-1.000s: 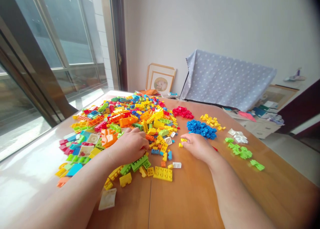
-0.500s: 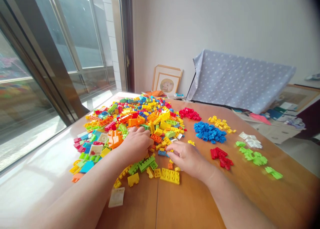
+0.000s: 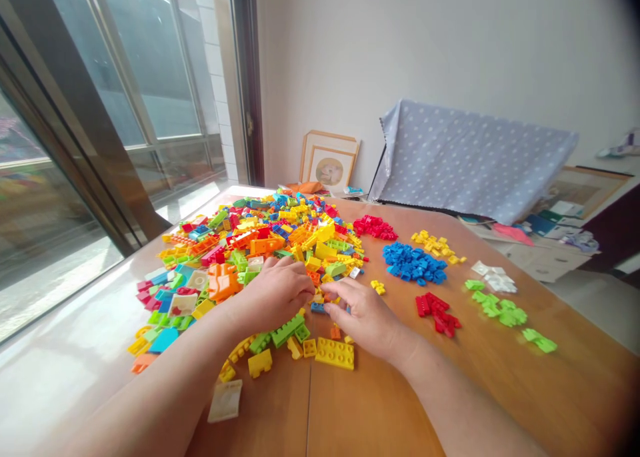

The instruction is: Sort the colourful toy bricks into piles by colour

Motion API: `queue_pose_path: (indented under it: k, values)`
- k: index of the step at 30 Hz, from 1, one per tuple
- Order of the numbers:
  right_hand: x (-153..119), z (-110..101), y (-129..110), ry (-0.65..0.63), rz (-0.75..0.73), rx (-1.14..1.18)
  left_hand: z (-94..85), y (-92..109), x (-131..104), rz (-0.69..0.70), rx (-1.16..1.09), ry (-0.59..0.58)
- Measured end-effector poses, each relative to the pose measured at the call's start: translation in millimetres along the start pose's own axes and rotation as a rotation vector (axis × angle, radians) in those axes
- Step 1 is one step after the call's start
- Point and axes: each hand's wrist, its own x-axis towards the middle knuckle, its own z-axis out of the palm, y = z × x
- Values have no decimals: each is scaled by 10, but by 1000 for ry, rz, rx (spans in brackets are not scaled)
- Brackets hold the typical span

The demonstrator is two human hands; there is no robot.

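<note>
My left hand (image 3: 286,289) is over the near right part of a large mixed pile of toy building bricks (image 3: 265,244). Its fingers are curled together and bent towards my right hand, and whatever they hold is hidden. My right hand (image 3: 364,317) is at the pile's right edge, thumb and fingers apart, with no brick visible in its grip. The fingertips of both hands nearly meet over small yellow bricks. Just left of my right thumb is a blue brick (image 3: 317,308). An orange brick (image 3: 335,332) and a wide yellow brick (image 3: 335,354) lie in front.
Sorted groups lie to the right: dark pink bricks (image 3: 375,227), blue bricks (image 3: 415,264), yellow bricks (image 3: 436,245), red bricks (image 3: 438,314), white bricks (image 3: 494,276) and light green bricks (image 3: 505,309). A pale flat piece (image 3: 225,401) is near the table's front. A window stands left.
My left hand has shifted right relative to the pile, and my right hand has come slightly left, narrowing the gap between them. The whole view has shifted a little.
</note>
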Motion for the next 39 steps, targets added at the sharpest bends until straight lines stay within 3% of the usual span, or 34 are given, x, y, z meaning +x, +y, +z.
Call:
queue_pose_path:
  k: [6,9,13,15,18,22,30,39]
  values:
    - [4,-130,-33,39,-32,38,5,22,51,3,-172,35]
    - [-15,-358,221,125,70,10,-39,-17,61,-27,-159,76]
    - [-85,-690,731,344,333,-89,-102,-92,19,-34,-104,53]
    - [-123,-775,919,307,439,-114,-113,-126,-4,-37,-86,23]
    - [-149,-763,1054,129,479,-109,-103,-170,-17,-27,-86,-13]
    - [-132,-657,1102,-4,456,-161,-78,-220,-16,-17,-86,-27]
    - [-145,-693,1092,45,456,-138,-184,-218,-105,-42,-107,-75]
    - [-96,-608,744,32,352,-153,-167,-130,-206,-53,11,-104]
